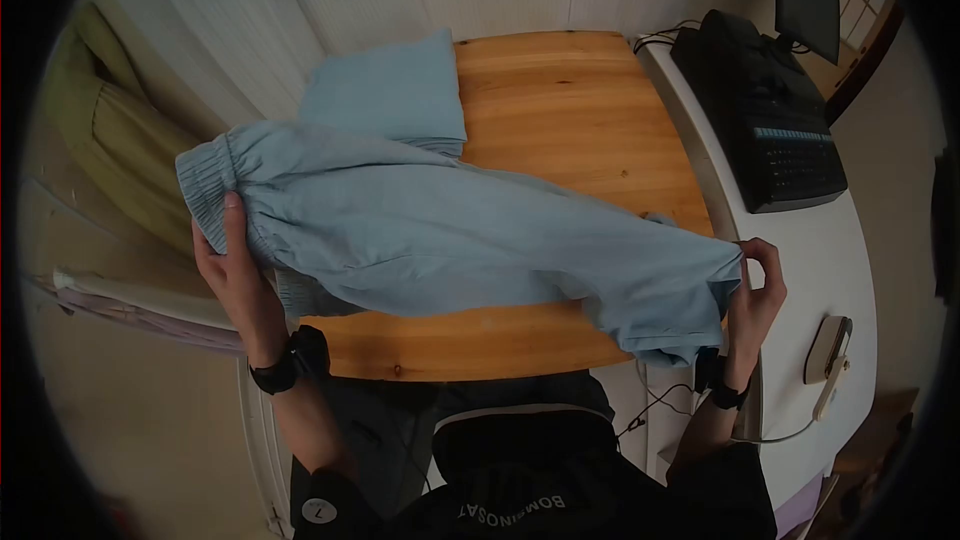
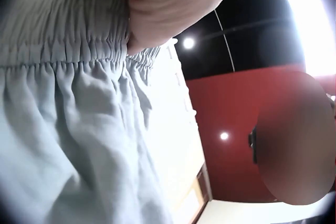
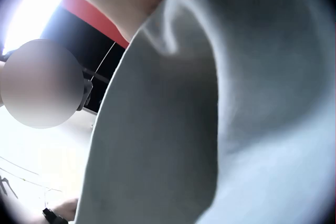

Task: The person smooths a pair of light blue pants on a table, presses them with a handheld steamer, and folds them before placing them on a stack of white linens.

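Observation:
Light blue trousers (image 1: pixel 430 225) stretch sideways between both hands above a wooden tabletop. At their left end, my left hand (image 1: pixel 240 275) grips the gathered elastic waistband (image 1: pixel 205 185), the thumb lying over its front. That same ribbed band (image 2: pixel 63 35) fills the upper left of the left wrist view, beside the hand (image 2: pixel 168 3). My right hand (image 1: pixel 757 305) pinches the edge of the leg end at the far right, and loose cloth droops below it. In the right wrist view the cloth (image 3: pixel 152 140) hangs in a large open fold under the hand.
A folded light blue cloth stack (image 1: pixel 385 90) lies at the back left of the wooden tabletop (image 1: pixel 560 90). On the white side counter (image 1: pixel 800 250) stand a black keyboard machine (image 1: pixel 790 160) with a screen and a small corded device (image 1: pixel 828 350). Green cloth (image 1: pixel 130 130) hangs at the left.

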A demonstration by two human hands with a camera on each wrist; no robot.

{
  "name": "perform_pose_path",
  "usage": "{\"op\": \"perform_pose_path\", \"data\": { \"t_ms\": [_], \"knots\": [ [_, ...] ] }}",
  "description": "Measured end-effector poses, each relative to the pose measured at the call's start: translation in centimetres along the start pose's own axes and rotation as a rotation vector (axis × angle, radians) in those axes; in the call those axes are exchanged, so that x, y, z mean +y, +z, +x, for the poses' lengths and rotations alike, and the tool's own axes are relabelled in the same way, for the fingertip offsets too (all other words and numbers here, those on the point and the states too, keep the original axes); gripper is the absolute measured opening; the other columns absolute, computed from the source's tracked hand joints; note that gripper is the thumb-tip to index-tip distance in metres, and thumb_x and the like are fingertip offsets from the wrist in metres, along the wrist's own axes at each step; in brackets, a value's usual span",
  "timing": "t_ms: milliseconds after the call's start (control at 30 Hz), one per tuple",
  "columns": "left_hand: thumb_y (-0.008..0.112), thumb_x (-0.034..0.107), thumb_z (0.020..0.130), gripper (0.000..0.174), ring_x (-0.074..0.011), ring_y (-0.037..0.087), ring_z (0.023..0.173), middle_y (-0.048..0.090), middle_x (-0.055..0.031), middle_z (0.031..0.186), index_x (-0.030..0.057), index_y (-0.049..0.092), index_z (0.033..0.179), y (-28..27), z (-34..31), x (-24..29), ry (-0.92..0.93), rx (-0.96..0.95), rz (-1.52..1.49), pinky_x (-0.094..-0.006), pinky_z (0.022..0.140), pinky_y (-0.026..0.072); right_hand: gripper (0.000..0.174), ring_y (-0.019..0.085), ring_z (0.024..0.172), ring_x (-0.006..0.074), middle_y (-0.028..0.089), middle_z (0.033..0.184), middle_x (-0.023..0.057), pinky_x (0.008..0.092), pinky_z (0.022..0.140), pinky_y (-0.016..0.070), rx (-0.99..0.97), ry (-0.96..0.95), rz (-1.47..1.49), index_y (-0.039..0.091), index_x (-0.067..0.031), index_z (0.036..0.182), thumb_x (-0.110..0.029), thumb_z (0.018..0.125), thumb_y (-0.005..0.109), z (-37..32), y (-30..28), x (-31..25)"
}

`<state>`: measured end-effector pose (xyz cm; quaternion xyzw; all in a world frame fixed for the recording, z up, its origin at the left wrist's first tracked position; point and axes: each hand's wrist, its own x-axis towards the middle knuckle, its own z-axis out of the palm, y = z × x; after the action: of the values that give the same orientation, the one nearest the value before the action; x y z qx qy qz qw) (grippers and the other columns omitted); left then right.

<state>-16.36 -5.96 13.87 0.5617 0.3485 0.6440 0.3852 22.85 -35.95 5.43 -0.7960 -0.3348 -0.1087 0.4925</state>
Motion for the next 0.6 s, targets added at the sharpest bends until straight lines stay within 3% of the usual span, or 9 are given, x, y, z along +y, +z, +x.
{"op": "perform_pose_path", "data": {
  "t_ms": [100, 200, 233, 267, 333, 433, 600],
  "knots": [
    [0.064, 0.027, 0.102, 0.037, -0.0117, 0.06, 0.105, 0.066, -0.0045, 0.119, 0.0005, 0.062, 0.128, -1.4, -1.3, -2.1, -0.015, -0.05, 0.165, -0.0276, 0.096, 0.045, 0.008, 0.066, 0.09, 0.0221, 0.07, 0.093, 0.0114, 0.0324, 0.089, 0.0502, 0.002, -0.089, 0.035, 0.064, 0.002, 0.102, 0.001, 0.096, 0.059, -0.6, 2.4, -1.9],
    [0.061, 0.019, 0.103, 0.028, -0.0097, 0.057, 0.097, 0.069, -0.0035, 0.106, -0.003, 0.065, 0.12, -4.3, -4.7, -7.6, -0.335, -0.234, 0.417, -0.0258, 0.09, 0.0445, 0.03, 0.061, 0.115, 0.0332, 0.064, 0.122, 0.0186, 0.0389, 0.1, 0.0453, -0.239, -0.006, 0.038, 0.06, -0.0007, 0.125, -0.016, 0.1, 0.061, -3.6, 5.4, -2.9],
    [0.061, 0.019, 0.103, 0.028, -0.0097, 0.057, 0.097, 0.069, -0.0035, 0.106, -0.003, 0.065, 0.12, -4.9, -5.6, -7.7, -0.331, -0.247, 0.42, -0.0258, 0.09, 0.0445, 0.048, 0.051, 0.13, 0.037, 0.055, 0.138, 0.0212, 0.0435, 0.107, 0.0413, -0.43, 0.062, 0.002, 0.051, -0.0035, 0.14, -0.028, 0.1, 0.062, -4.1, 5.6, -2.8],
    [0.06, 0.018, 0.103, 0.025, -0.0093, 0.056, 0.095, 0.068, -0.0029, 0.103, -0.0032, 0.065, 0.116, -5.4, -6.4, -7.7, -0.237, -0.283, 0.457, -0.025, 0.089, 0.0439, 0.048, 0.051, 0.13, 0.037, 0.055, 0.138, 0.0212, 0.0435, 0.107, 0.0413, -0.424, 0.079, -0.001, 0.051, -0.0035, 0.14, -0.028, 0.1, 0.062, -4.6, 6.0, -2.2],
    [0.059, 0.016, 0.103, 0.023, -0.0089, 0.054, 0.093, 0.067, -0.0022, 0.099, -0.0033, 0.065, 0.113, -7.0, -7.7, -7.5, -0.162, -0.328, 0.493, -0.0241, 0.087, 0.0433, 0.062, 0.044, 0.139, 0.0386, 0.049, 0.146, 0.0219, 0.0465, 0.113, 0.0382, -0.678, -0.159, -0.292, 0.046, -0.0038, 0.147, -0.036, 0.097, 0.064, -5.7, 6.3, -0.4],
    [0.058, 0.015, 0.103, 0.019, -0.0095, 0.052, 0.09, 0.065, -0.0017, 0.097, -0.0029, 0.062, 0.108, -8.3, -7.3, -4.5, -0.104, -0.228, 0.536, -0.0235, 0.082, 0.042, 0.075, 0.036, 0.145, 0.0389, 0.042, 0.153, 0.0216, 0.048, 0.118, 0.0341, -0.856, -0.111, -0.364, 0.043, -0.0031, 0.15, -0.045, 0.093, 0.068, -4.3, 5.5, -1.3],
    [0.057, 0.018, 0.105, 0.027, -0.0112, 0.056, 0.098, 0.066, -0.0056, 0.108, -0.0043, 0.063, 0.118, -13.1, -6.6, -3.8, 0.049, 0.138, 0.508, -0.0264, 0.086, 0.0439, 0.085, 0.032, 0.147, 0.0397, 0.038, 0.157, 0.0214, 0.0483, 0.12, 0.0308, -0.85, -0.151, -0.332, 0.039, -0.0048, 0.153, -0.052, 0.089, 0.07, -0.1, 5.6, -1.9]
  ]
}}
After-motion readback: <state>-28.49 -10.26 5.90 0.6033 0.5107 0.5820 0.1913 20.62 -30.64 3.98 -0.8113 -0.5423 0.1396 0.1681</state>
